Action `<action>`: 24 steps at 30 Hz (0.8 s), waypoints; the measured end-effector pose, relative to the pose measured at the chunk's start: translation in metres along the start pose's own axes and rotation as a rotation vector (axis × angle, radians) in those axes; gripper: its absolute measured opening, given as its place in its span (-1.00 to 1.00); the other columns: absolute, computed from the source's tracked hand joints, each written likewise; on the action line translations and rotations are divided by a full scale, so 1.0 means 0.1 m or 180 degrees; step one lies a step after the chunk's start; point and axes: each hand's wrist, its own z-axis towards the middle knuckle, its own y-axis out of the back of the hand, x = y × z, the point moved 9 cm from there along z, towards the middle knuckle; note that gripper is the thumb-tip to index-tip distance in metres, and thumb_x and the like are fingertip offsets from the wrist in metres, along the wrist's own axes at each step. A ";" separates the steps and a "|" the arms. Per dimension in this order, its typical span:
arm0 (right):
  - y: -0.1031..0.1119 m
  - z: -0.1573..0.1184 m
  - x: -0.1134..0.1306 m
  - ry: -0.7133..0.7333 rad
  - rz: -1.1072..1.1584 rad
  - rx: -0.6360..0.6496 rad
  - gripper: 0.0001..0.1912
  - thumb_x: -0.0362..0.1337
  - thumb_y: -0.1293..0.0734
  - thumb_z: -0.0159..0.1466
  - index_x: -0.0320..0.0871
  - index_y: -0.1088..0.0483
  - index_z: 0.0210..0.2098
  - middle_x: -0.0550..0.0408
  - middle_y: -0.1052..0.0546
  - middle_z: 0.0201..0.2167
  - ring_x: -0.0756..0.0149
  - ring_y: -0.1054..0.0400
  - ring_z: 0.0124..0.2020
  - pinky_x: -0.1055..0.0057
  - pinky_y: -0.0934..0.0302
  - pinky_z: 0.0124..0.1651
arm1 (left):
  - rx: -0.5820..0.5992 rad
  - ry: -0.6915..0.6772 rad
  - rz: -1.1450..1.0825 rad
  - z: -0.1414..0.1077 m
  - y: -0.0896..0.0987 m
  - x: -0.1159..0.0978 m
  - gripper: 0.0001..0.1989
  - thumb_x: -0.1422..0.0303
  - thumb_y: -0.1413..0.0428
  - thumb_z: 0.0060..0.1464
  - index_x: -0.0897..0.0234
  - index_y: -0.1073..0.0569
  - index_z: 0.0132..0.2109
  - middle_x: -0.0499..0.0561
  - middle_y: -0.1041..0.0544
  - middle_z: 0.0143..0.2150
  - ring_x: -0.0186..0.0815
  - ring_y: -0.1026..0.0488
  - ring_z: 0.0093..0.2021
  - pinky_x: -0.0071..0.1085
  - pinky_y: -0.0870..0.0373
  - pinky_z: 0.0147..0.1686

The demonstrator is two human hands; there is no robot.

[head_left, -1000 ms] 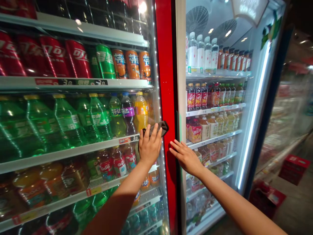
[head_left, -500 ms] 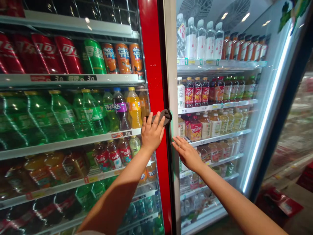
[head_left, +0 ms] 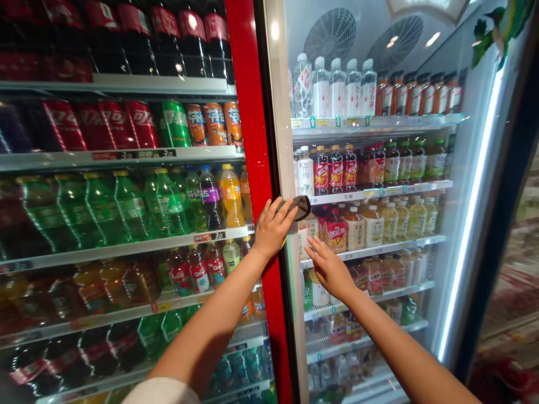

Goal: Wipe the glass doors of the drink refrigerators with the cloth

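In the middle of the view, my left hand [head_left: 273, 227] lies over a dark grey cloth [head_left: 301, 207], pressing it at the edge between a red door frame [head_left: 252, 112] and a pale fridge frame [head_left: 280, 101]. The cloth sticks out beyond the fingertips on the right. Lower and to the right, my right hand [head_left: 330, 266] has its fingers spread near the glass of the right-hand fridge, holding nothing. Whether its fingertips touch the glass cannot be told.
Behind glass on the left stand green bottles [head_left: 101, 205], red cans [head_left: 113, 123] and an orange bottle [head_left: 231, 193]. The right fridge holds white-labelled bottles [head_left: 337, 90] and a bright light strip [head_left: 471, 213]. Blurred shelving [head_left: 511, 252] runs along the far right.
My left hand and the cloth have shifted right, from the red frame onto the pale one. My right hand has moved slightly right. The view has tilted upward, showing more of the top shelves.
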 end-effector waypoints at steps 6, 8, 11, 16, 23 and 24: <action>0.21 0.03 -0.09 0.0031 0.0163 -0.0371 -0.16 -0.61 -0.15 0.19 0.01 -0.18 0.42 -0.02 -0.21 0.45 0.09 0.05 0.51 -0.15 -0.16 0.40 | 0.0043 0.0831 0.0284 0.44 -0.24 -0.06 -0.41 0.40 -0.04 0.32 0.25 -0.20 0.45 0.17 -0.12 0.52 0.00 0.02 0.53 0.12 0.00 0.46; 0.27 0.00 -0.15 -0.0011 0.0262 -0.0492 -0.21 -0.58 -0.15 0.23 0.02 -0.21 0.41 -0.03 -0.25 0.43 0.09 0.00 0.49 -0.14 -0.19 0.39 | 0.0103 0.0807 0.0361 0.25 -0.37 -0.17 -0.40 0.35 -0.07 0.32 0.29 -0.20 0.45 0.19 -0.11 0.52 0.03 0.01 0.52 0.10 -0.02 0.46; 0.35 -0.04 -0.24 -0.0164 0.0489 -0.0647 -0.32 -0.52 -0.16 0.30 0.01 -0.28 0.37 -0.04 -0.30 0.40 0.08 -0.11 0.45 -0.14 -0.21 0.37 | 0.0227 0.0675 0.0374 -0.21 -0.56 -0.37 -0.42 0.43 -0.01 0.33 0.22 -0.20 0.45 0.15 -0.17 0.50 -0.04 0.00 0.53 0.07 -0.03 0.46; 0.38 -0.06 -0.30 -0.0487 0.1209 -0.0793 -0.42 -0.45 -0.17 0.35 0.01 -0.39 0.30 -0.04 -0.42 0.31 0.14 -0.31 0.34 -0.03 -0.27 0.35 | 0.0343 0.0534 0.0387 -0.89 -0.75 -0.68 -0.39 0.57 0.02 0.29 0.22 -0.22 0.44 0.14 -0.24 0.46 -0.07 -0.06 0.51 0.05 -0.11 0.44; 0.34 0.23 -0.33 -0.0644 0.1930 -0.0978 -0.53 -0.32 -0.18 0.43 0.01 -0.42 0.28 0.01 -0.47 0.27 0.16 -0.32 0.33 0.02 -0.23 0.38 | 0.0489 0.0274 -0.0106 -0.68 -0.70 -0.73 -0.40 0.60 0.07 0.28 0.23 -0.26 0.41 0.13 -0.30 0.44 -0.11 -0.06 0.51 0.04 -0.11 0.43; 0.36 0.31 -0.34 -0.0615 0.1914 -0.1033 -0.53 -0.32 -0.17 0.43 0.02 -0.40 0.29 0.01 -0.46 0.28 0.16 -0.29 0.35 0.01 -0.21 0.40 | 0.0455 0.0361 -0.0237 -0.53 -0.67 -0.69 -0.42 0.57 0.08 0.30 0.21 -0.27 0.41 0.12 -0.29 0.45 -0.12 -0.04 0.52 0.05 -0.07 0.45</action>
